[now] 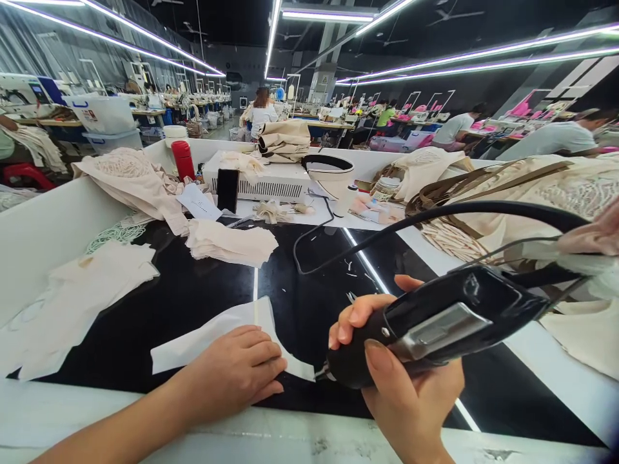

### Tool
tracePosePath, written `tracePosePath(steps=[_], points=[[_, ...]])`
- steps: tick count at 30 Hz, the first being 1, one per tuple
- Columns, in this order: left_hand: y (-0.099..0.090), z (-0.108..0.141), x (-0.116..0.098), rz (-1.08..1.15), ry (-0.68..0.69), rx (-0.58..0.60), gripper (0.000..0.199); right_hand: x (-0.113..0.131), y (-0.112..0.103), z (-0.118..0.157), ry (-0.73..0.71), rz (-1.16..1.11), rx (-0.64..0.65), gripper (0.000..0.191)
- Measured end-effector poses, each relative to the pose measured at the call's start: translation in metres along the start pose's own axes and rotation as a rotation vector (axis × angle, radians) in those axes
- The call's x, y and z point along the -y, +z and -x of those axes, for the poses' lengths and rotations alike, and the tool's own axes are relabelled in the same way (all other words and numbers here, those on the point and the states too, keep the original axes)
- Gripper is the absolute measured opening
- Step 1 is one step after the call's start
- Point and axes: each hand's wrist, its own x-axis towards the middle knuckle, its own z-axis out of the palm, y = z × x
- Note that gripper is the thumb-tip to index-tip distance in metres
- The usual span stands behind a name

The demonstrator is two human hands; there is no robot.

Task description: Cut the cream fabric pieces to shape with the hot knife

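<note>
A white fabric piece (193, 341) lies on the glossy black surface (130, 335). Over its lower middle rests my left hand (242, 367), palm down with fingers lying flat on the cloth. My right hand (406, 386) is wrapped round a black handheld tool (449, 322) with a silver plate on its side. The tool's thin metal tip is at the fabric's right end; whether they touch is too small to tell. A thick black cable arches from the back of the tool.
Stacked cream pieces (232, 241) lie behind the fabric, and a larger pile (91, 290) sits left. A phone (227, 191), red bottle (182, 160) and white box (271, 182) stand at the back. Cream garments (570, 187) heap at right. People work at sewing tables beyond.
</note>
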Motion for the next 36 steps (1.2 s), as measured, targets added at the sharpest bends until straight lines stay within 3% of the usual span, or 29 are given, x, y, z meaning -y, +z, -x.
tracePosePath(steps=[8,14,36], points=[[-0.001,-0.003,-0.001,-0.002,0.022,-0.023,0.023,0.003,-0.001,0.0,0.017,0.018,-0.007,0.049],[0.0,-0.005,-0.002,0.003,0.018,0.035,0.02,0.004,0.001,-0.004,0.013,0.016,-0.012,0.047],[0.002,-0.006,-0.008,0.002,0.013,0.038,0.017,-0.008,0.022,-0.013,0.005,-0.026,-0.033,0.048]])
